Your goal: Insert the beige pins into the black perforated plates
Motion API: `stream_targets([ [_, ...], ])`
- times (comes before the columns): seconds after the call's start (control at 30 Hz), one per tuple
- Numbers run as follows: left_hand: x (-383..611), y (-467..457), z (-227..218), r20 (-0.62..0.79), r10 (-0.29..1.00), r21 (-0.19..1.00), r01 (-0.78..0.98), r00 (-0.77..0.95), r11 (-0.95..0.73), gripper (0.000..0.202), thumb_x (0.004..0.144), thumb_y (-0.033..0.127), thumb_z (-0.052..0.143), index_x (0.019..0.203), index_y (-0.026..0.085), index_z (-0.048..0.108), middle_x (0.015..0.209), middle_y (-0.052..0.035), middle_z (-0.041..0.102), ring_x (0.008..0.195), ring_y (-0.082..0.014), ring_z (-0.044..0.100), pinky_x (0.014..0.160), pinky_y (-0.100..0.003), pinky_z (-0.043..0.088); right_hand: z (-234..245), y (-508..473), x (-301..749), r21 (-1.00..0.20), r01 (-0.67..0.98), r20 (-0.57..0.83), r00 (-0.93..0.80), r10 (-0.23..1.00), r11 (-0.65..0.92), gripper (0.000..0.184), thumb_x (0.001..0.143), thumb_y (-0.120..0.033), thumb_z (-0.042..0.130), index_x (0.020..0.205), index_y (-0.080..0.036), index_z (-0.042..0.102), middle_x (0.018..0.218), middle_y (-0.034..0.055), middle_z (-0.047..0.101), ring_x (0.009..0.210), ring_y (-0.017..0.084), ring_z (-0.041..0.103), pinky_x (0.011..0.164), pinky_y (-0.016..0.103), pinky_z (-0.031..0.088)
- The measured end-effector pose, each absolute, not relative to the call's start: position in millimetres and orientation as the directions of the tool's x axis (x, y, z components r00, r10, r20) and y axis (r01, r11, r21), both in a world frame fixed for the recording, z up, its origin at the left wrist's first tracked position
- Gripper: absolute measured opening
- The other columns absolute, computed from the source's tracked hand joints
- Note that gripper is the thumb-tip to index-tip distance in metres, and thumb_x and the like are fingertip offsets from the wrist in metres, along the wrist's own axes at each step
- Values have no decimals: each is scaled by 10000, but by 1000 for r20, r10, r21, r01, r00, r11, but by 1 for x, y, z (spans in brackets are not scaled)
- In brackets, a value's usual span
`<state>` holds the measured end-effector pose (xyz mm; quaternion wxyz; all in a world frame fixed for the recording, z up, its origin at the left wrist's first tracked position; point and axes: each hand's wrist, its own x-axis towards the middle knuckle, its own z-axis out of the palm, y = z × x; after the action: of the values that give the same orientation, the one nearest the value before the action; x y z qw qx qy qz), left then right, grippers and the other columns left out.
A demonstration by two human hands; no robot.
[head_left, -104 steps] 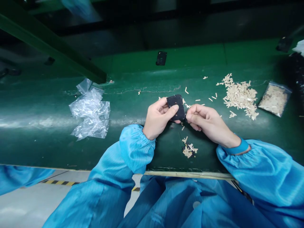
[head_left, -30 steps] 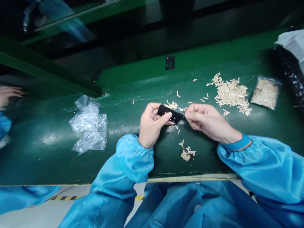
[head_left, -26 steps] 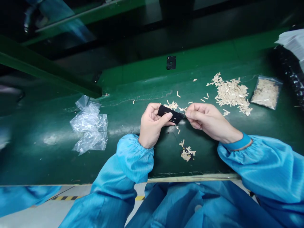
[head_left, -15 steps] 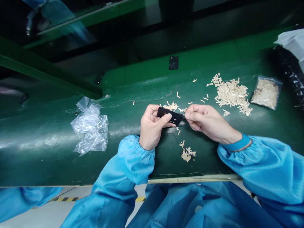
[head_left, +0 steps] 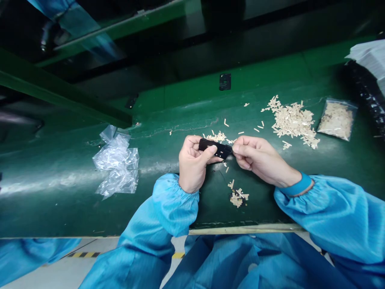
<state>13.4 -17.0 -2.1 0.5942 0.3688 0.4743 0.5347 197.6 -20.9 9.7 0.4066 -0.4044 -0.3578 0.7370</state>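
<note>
A flat black part (head_left: 221,151) with small light spots is clasped in my left hand (head_left: 194,162), the thumb lying across its face. My right hand (head_left: 255,156) pinches at the part's right end; whether it grips the part's edge or a tiny piece there is too small to tell. Behind the part lies a little heap of pale strips (head_left: 217,136), partly covered by my left hand and the part. Nearer to me, below the part, is another small cluster of strips (head_left: 239,197).
Crumpled clear plastic bags (head_left: 117,164) lie at left. A large pile of pale strips (head_left: 294,120) and a filled zip bag (head_left: 337,119) are at right. A square black piece (head_left: 225,81) sits at the back. A green beam (head_left: 66,90) crosses the upper left.
The whole view has shifted slightly. My right hand remains pinched at the part's right end, and the part is tilted a little differently in my left hand.
</note>
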Motion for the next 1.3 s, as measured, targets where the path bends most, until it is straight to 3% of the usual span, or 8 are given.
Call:
stream_targets([
  [0.4, 19, -19, -2, -216, 974, 925, -332, -65, 183, 529, 704, 344, 901, 967, 216, 460, 841, 67, 650, 680, -78, 710, 577, -180, 652, 6, -25, 190, -788, -441, -291, -347, 891, -429, 250, 924, -309, 690, 759, -192, 544, 610, -68, 471, 479, 63, 374, 484, 249, 250],
  [0.6, 16, -17, 1, -249, 968, 909, -349, -21, 227, 541, 712, 385, 891, 977, 223, 448, 855, 66, 644, 718, -93, 732, 590, -177, 653, 7, -24, 193, -804, -339, -328, -432, 840, -488, 240, 901, -320, 712, 766, -190, 562, 617, -54, 509, 489, 74, 396, 477, 250, 255],
  [0.77, 15, -18, 1, -251, 968, 914, -327, 2, 238, 527, 714, 364, 891, 976, 219, 458, 856, 56, 648, 716, -97, 721, 580, -189, 655, 8, -22, 195, -800, -411, -328, -308, 893, -436, 207, 902, -355, 713, 833, -196, 598, 689, -42, 559, 516, 79, 445, 502, 252, 293],
  [1.1, 18, -22, -3, -169, 984, 955, -239, 56, 178, 466, 715, 333, 895, 884, 195, 483, 820, 15, 709, 675, -114, 725, 567, -210, 656, 9, -22, 194, -649, -455, -411, -463, 785, -609, 310, 835, -315, 767, 733, -202, 497, 626, -56, 527, 473, 82, 478, 479, 235, 322],
  [1.3, 18, -22, -2, -214, 970, 939, -250, 119, 238, 483, 693, 333, 909, 876, 192, 484, 792, 27, 709, 651, -105, 719, 557, -195, 648, 10, -20, 195, -671, -411, -397, -503, 768, -617, 353, 858, -431, 774, 767, -191, 532, 657, -48, 547, 438, 57, 434, 434, 214, 302],
])
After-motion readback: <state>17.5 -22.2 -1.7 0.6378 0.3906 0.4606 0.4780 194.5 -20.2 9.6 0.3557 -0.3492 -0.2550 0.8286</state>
